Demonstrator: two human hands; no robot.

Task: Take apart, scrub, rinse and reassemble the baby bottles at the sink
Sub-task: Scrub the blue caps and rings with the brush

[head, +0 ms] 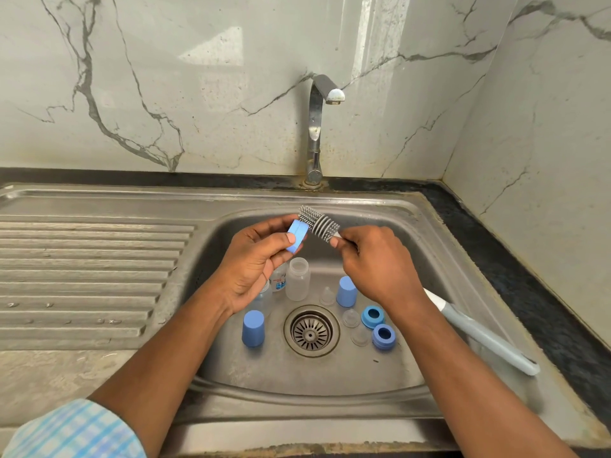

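Blue matte plastic marks the tapered cap [253,328] standing below the left hand [254,259], whose thumb and fingers pinch a short blue ring [296,236]. Under that hand stand frosted, open-necked bottles [297,279]. Between the hands, the brush [319,223] lays its grey, rubbery, ribbed bristles against the ring. The right hand [377,262] grips it just behind the head, the long pale handle trailing out beyond that wrist. Below the right hand lie a second cap [346,291], clear soft domed nipples [350,318] and two holed blue collars [373,317]. Dismantling looks finished and scrubbing is under way; the tap [325,90] shows no water, so rinsing and reassembly likely remain.
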